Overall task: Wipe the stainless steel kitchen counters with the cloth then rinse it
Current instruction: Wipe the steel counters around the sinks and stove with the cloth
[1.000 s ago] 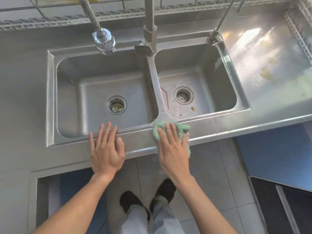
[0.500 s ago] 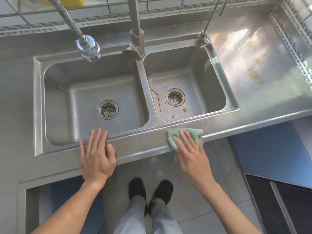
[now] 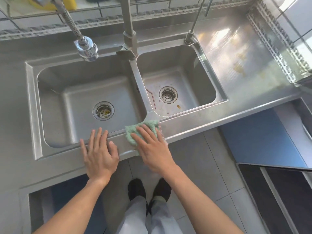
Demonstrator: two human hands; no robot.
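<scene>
A green cloth lies on the front rim of the stainless steel counter, just below the divider between the two sink basins. My right hand presses flat on the cloth with straight fingers and covers most of it. My left hand rests flat on the rim to the left, fingers spread, at the front edge of the left basin. The right basin has small stains near its drain.
A spray head on a flexible hose hangs over the left basin; a faucet column stands at the divider, a thin tap at the right basin's corner. Yellowish stains mark the right counter. My feet stand on grey tiles below.
My right hand has slid the cloth leftward along the front rim, from under the right basin to the divider, close to my left hand. The left hand stays put.
</scene>
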